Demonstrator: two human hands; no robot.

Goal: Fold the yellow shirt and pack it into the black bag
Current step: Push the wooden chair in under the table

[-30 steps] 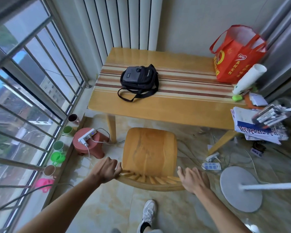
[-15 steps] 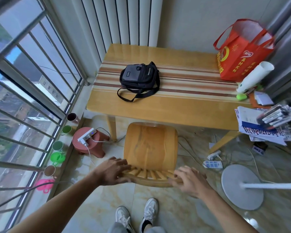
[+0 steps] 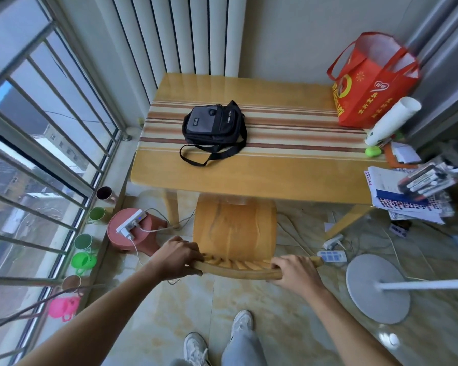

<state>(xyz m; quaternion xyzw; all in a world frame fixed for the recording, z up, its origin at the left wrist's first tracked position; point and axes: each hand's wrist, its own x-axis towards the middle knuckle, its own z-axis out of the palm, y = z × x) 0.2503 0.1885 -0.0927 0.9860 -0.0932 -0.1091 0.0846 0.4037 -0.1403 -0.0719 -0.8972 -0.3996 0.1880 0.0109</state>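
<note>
Both the left hand [image 3: 179, 260] and right hand [image 3: 296, 273] curl round the wooden slatted chair's top rail [image 3: 238, 269], while beyond their fingers the small, soft black shoulder bag [image 3: 213, 125], probably light and best lifted by its strap, lies on the striped table [image 3: 288, 165]; no yellow shirt shows.

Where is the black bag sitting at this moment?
In the head view the black bag lies on the striped runner of the wooden table, toward its left end, its strap trailing forward; the red tote stands at the far right.

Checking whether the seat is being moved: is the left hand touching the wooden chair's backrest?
Touching. The head view shows the left hand gripping the wooden chair's backrest, fingers curled over its top rail.
</note>
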